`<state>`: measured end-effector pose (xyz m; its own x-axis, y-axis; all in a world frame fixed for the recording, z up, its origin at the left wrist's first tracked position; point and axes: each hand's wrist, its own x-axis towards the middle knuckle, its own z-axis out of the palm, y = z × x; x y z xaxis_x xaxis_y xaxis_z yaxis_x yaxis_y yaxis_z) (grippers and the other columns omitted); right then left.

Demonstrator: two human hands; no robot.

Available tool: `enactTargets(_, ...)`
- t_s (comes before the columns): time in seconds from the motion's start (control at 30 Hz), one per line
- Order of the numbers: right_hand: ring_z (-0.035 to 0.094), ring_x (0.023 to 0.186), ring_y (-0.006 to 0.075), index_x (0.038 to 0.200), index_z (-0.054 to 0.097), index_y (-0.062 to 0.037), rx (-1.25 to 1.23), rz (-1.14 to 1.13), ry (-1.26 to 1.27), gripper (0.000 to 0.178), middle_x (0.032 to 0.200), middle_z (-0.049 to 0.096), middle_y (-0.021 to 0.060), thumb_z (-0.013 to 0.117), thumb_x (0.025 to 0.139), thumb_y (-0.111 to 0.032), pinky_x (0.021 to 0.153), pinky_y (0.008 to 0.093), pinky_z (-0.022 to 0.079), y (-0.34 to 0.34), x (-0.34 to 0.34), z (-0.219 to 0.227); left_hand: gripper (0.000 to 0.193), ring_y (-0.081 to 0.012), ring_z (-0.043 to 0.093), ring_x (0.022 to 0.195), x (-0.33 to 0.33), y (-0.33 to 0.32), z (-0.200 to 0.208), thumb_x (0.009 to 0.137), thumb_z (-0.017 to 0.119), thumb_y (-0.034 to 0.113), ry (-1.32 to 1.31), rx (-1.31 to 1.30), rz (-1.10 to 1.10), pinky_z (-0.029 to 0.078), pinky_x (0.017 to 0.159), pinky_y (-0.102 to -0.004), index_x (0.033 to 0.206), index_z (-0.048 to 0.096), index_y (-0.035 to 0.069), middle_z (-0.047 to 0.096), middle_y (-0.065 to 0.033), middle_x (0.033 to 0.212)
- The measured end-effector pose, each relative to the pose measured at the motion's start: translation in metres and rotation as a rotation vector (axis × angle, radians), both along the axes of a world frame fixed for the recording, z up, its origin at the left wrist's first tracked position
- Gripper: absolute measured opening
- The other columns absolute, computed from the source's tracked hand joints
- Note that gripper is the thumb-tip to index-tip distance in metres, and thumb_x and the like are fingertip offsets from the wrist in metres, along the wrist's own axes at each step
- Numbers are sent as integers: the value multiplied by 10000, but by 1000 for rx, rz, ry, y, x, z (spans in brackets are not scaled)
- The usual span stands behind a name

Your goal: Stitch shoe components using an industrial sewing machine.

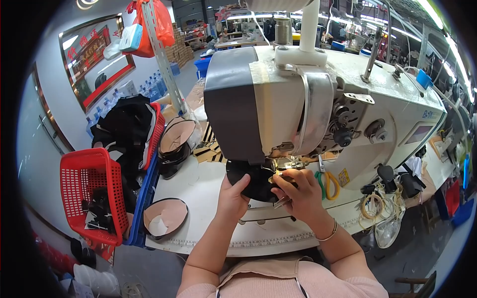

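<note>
My left hand (234, 195) is closed on the left side of a black curved workpiece (259, 185), thumb on top. The piece lies under the head of a white and grey sewing machine (285, 107), around its brass-coloured presser foot and needle area (283, 165). My right hand (300, 191) is at the piece's right edge, fingers bent close to the presser foot. A small slim metal tool (282, 202) sticks out from under its fingers; its exact kind is unclear. Scissors (326, 183) with green and yellow handles lie just right of that hand.
A pink-lined black shell piece (166, 218) lies at the table's left, with similar stacked pieces (178, 136) behind. Beside the table stand a red basket (93, 196) and a blue crate (143, 208) with black material. Rings and cords (380, 206) lie at right.
</note>
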<state>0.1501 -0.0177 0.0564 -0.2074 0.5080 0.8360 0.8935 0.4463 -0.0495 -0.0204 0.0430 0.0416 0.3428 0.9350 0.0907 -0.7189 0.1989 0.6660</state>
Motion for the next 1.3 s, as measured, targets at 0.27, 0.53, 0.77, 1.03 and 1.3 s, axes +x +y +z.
enactTargets(0.27,494,765,199,989,626,-119,32,1,31,424,1024,546,36,716,679,-395,644,300,420,-11,11,-12,366,-192,539,1037,12,-11,-4,861,497,-1,-33,-46,96,465,873,-330,1204,395,77,514,-70,1149)
enactTargets(0.53,523,761,222,962,630,-91,112,-25,76,339,983,579,47,643,631,-20,652,315,439,-1,33,-29,378,-151,534,1013,30,-31,-17,852,516,-4,-90,-27,247,462,861,-284,1197,391,88,516,-52,1122)
enactTargets(0.77,545,720,241,877,625,-51,178,18,177,311,851,604,64,598,600,87,635,319,456,13,43,-29,386,-124,528,996,26,-41,-26,831,583,19,26,71,227,445,825,-249,1171,414,82,524,-40,1108)
enactTargets(1.03,564,708,267,849,611,-27,140,97,274,275,840,615,105,585,600,88,607,328,464,32,54,-28,389,-171,552,995,25,-45,-20,848,550,49,25,45,88,479,820,-308,1208,405,80,527,-50,1119)
enactTargets(1.3,494,574,156,844,590,-1,-46,132,529,217,698,556,79,540,671,120,527,238,384,38,50,-31,459,-234,550,1035,21,-53,-13,845,524,62,131,-44,5,505,834,-368,1265,338,61,508,-110,1148)
